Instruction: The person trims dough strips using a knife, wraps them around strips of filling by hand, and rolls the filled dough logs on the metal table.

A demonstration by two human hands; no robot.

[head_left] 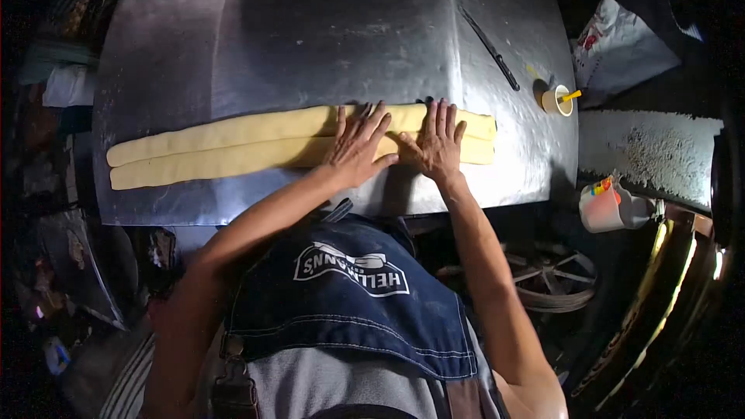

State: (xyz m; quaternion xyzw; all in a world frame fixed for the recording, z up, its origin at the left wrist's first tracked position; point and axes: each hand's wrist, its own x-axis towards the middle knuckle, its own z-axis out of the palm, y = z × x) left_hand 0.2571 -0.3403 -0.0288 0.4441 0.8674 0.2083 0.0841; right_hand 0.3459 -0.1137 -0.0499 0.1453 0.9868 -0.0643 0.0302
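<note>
Two long pale dough strips (pixel 225 143) lie side by side across the metal table (pixel 334 39), touching along most of their length. My left hand (pixel 358 143) rests on them right of their middle, fingers spread and pointing to the far side. Close to its right, my right hand (pixel 437 142) lies on the dough near the right end, its fingers also apart. Both palms face down, and neither hand grips anything. The dough directly under the palms is hidden.
A long dark knife (pixel 489 48) lies on the table at the upper right. Near the right edge stands a white cup (pixel 557 101) with a yellow handle in it. Beyond that edge are a plastic bag (pixel 625 50) and a translucent jug (pixel 601 208).
</note>
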